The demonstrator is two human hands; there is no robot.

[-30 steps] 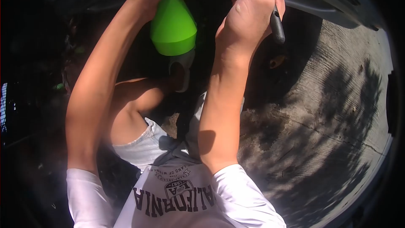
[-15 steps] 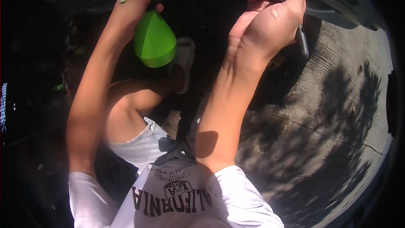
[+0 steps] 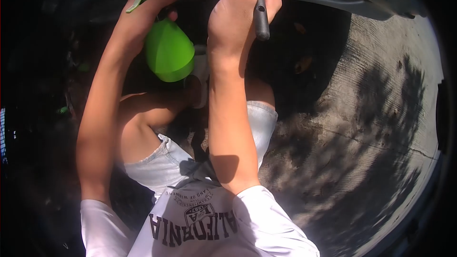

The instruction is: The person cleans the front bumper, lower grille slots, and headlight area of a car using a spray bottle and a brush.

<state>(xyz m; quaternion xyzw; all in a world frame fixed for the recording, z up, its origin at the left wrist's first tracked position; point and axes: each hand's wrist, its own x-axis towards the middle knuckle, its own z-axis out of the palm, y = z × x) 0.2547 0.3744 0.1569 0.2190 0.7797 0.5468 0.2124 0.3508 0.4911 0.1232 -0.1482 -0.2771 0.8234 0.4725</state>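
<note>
Over the shaded ground (image 3: 323, 162), beyond my bent leg (image 3: 138, 133), my left hand (image 3: 145, 12) wraps the neck of a green spray bottle (image 3: 170, 53); my right hand (image 3: 238, 14) clenches a dark handle (image 3: 261, 21), its end sticking out.

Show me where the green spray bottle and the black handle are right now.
Green spray bottle (image 3: 170, 53): head view, on its body.
Black handle (image 3: 261, 20): head view, near its lower end.

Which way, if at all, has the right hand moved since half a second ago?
Yes: the right hand has moved to the left, widening the gap between it and the sunlit concrete.
</note>
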